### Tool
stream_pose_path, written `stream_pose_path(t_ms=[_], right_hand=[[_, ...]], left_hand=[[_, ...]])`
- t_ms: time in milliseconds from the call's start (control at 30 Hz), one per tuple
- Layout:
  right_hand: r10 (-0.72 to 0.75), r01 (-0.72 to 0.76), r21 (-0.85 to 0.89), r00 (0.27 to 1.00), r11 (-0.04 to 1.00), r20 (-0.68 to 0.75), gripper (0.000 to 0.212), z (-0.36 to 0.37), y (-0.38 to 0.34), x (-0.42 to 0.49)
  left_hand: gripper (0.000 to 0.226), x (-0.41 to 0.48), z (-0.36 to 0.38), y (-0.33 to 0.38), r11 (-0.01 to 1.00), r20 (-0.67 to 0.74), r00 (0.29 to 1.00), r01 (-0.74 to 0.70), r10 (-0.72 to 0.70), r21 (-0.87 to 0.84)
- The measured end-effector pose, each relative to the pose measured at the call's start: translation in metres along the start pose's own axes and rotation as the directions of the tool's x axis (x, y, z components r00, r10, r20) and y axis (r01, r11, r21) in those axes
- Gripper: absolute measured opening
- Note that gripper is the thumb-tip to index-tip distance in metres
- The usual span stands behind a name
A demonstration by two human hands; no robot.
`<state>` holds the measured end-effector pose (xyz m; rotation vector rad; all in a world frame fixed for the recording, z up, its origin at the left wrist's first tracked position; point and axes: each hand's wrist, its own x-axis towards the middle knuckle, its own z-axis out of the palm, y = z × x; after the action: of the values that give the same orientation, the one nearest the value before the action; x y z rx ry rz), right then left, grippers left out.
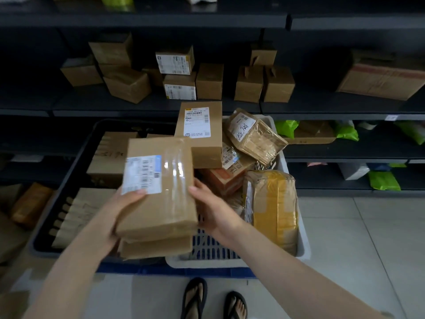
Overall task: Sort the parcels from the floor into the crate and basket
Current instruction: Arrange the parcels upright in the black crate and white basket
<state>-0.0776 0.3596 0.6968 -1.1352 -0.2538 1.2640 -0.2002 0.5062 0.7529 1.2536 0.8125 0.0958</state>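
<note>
Brown taped parcel (165,192), white label (140,174) at 9 o'clock. Left hand (124,204) pinches that edge; right hand (210,209) grips the 3 o'clock edge.

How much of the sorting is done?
Done: the white basket is piled high with parcels, and the dark crate holds a few. In hand: the left hand and right hand hold two stacked boxes above them. Left: those two, plus a yellowish parcel lying left of the crate; more may be out of view.
</note>
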Motion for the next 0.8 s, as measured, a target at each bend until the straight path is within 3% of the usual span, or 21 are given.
stream_pose_path(t_ms=[100, 300, 467, 567, 700, 767, 800], right_hand=[[0.020, -0.015, -0.074, 0.997, 0.997, 0.069, 0.079, 0.029, 0.002, 0.020], [0.101, -0.100, -0.015, 0.994, 0.995, 0.049, 0.069, 0.056, 0.011, 0.053], [0.181, -0.184, 0.094, 0.983, 0.979, 0.036, 0.069, 0.056, 0.027, 0.073], [0.159, -0.160, 0.035, 0.987, 0.987, 0.024, 0.064, 0.063, 0.028, 0.077], [0.205, -0.205, -0.046, 0.979, 0.978, -0.003, 0.065, 0.049, 0.020, 0.069], [0.179, -0.190, -0.047, 0.966, 0.981, -0.186, 0.058, 0.021, 0.014, 0.064], [0.167, -0.211, -0.078, 0.912, 0.974, -0.375, 0.051, 0.004, 0.014, 0.061]], left_hand=[[0.022, 0.003, -0.035, 0.005, 0.994, -0.166, 0.986, 0.004, -0.023, -0.113], [0.011, 0.025, -0.072, 0.001, 0.984, -0.283, 0.952, 0.074, -0.119, -0.165], [0.013, 0.041, -0.081, -0.010, 0.971, -0.238, 0.952, 0.146, -0.190, -0.189], [0.014, 0.048, -0.093, -0.018, 0.966, -0.248, 0.948, 0.150, -0.201, -0.209], [0.024, 0.047, -0.104, -0.018, 0.968, -0.155, 0.961, 0.209, -0.229, -0.136], [0.060, 0.046, -0.104, -0.017, 0.975, -0.117, 0.969, 0.213, -0.219, -0.063], [0.076, 0.046, -0.102, -0.016, 0.981, -0.124, 0.973, 0.194, -0.195, -0.021]])
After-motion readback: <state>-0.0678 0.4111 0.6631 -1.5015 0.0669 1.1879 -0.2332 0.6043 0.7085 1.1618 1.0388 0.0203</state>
